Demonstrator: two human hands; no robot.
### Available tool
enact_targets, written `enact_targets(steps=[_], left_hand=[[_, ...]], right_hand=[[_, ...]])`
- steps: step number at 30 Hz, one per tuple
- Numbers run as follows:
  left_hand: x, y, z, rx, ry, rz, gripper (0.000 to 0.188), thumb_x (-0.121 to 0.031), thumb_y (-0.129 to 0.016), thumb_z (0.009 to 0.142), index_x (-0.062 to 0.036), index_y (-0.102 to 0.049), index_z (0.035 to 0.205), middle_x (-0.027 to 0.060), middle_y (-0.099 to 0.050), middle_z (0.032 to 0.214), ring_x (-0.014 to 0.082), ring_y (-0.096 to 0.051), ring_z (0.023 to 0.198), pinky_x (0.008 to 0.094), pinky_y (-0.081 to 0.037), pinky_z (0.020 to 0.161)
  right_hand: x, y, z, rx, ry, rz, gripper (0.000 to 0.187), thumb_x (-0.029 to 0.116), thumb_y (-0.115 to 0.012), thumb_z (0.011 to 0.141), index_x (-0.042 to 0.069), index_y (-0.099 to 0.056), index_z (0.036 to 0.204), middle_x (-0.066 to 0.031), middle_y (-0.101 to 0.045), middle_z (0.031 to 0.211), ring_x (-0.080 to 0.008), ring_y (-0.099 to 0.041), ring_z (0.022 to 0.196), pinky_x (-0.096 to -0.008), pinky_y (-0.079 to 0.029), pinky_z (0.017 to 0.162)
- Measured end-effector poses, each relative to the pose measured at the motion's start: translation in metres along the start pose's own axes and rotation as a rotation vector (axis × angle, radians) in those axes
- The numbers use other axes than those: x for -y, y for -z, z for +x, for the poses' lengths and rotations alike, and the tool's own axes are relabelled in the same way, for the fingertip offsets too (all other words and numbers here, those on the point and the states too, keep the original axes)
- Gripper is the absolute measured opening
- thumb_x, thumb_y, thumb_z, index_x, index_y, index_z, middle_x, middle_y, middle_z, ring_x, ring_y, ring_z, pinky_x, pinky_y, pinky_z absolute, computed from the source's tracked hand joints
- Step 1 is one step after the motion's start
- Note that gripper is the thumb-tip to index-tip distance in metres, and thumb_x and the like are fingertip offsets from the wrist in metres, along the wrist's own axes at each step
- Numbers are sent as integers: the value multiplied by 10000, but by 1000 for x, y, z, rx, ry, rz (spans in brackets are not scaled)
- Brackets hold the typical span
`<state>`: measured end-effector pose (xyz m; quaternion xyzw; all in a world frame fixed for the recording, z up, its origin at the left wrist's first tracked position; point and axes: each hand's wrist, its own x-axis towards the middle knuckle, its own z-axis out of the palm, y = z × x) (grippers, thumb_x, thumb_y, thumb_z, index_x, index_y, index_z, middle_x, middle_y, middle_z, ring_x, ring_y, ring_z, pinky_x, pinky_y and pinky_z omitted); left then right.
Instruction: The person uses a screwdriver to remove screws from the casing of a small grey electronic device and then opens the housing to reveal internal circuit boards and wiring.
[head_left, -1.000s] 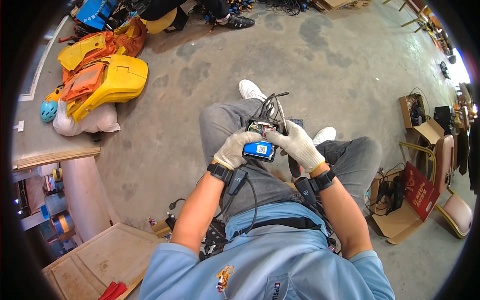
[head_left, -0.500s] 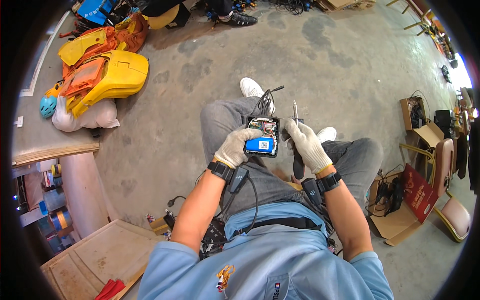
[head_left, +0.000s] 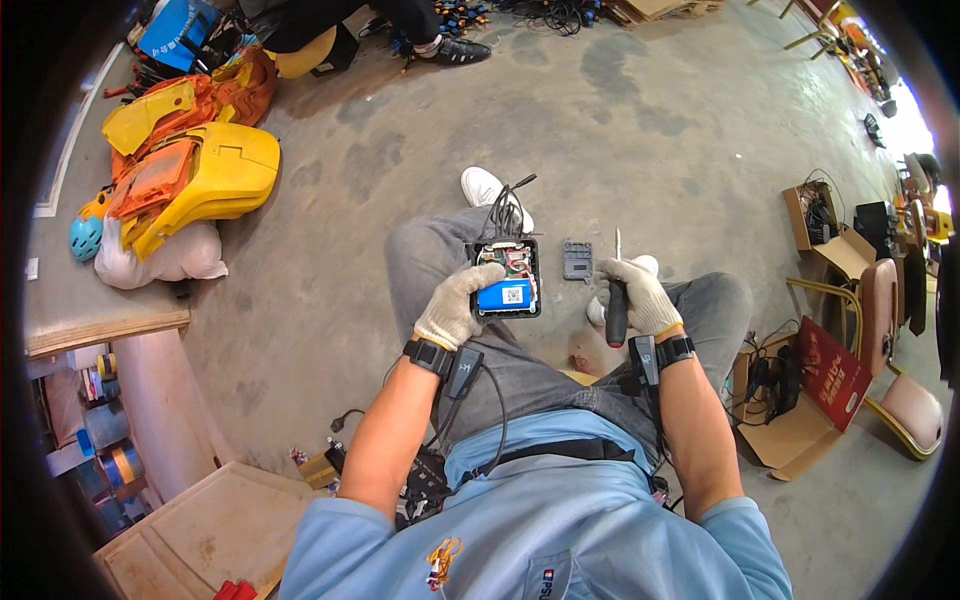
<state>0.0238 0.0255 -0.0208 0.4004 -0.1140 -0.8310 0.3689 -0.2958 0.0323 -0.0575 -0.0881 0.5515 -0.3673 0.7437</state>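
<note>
My left hand (head_left: 452,308), in a white knit glove, is closed on the left side of an open black electronics box (head_left: 537,285). A blue battery pack (head_left: 508,296) with a white label sits in its near half; thin wires and a circuit board (head_left: 515,262) show in the far half. Black cables (head_left: 506,208) come out of the far edge. My gloved right hand (head_left: 645,295), to the right of the box, is closed around a screwdriver (head_left: 617,318) whose shaft points away from me. Between and beyond my hands, a grey rectangular cover (head_left: 578,259) lies on the floor.
Yellow and orange plastic shells (head_left: 215,170) are piled at the far left beside a blue helmet (head_left: 87,238). At right stand cardboard boxes (head_left: 785,440) with cables and a chair (head_left: 905,420). Another person's shoe (head_left: 455,51) is at the far edge; a wooden board (head_left: 210,530) lies near left.
My right hand has moved away from the box and turned, showing the screwdriver's handle. The grey cover, mostly hidden behind that hand before, is now in plain sight. My left hand keeps the box.
</note>
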Motion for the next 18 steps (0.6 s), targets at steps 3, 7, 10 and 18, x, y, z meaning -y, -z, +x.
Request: enact_targets(steps=[3, 7, 10, 18], left_hand=[[0, 12, 2, 36, 3, 1, 498, -161, -624, 1037, 129, -564, 1437, 246, -719, 1320, 343, -735, 1193, 457, -596, 1075], [2, 8, 9, 52, -1, -10, 519, -143, -660, 1014, 125, -554, 1446, 247, -722, 1308, 348, -739, 1183, 463, -603, 1060], [-1, 3, 8, 19, 1, -21, 415, -136, -671, 1014, 90, -639, 1360, 187, -763, 1216, 280, -781, 1064, 409, -648, 974], [-14, -67, 8, 261, -190, 23, 874, -210, -686, 968, 8, -257, 1698, 127, -489, 1662, 261, -446, 1561, 425, -232, 1351]], right_hand=[[-2, 22, 7, -98, -51, -23, 183, 177, -666, 1021, 19, -630, 936, -64, -635, 755, -202, -629, 601, -361, -526, 552], [-18, 53, 32, -207, 21, -76, 162, 111, -628, 994, -5, -635, 881, -104, -642, 725, -223, -642, 603, -374, -528, 555], [-23, 65, 39, -203, 64, -118, 154, 69, -614, 980, -23, -639, 859, -116, -659, 746, -226, -661, 615, -373, -529, 559], [-13, 146, 71, -371, 278, -1623, 578, 93, -794, 805, 151, -723, 1376, -213, -750, 1312, -346, -736, 1217, -453, -620, 992]])
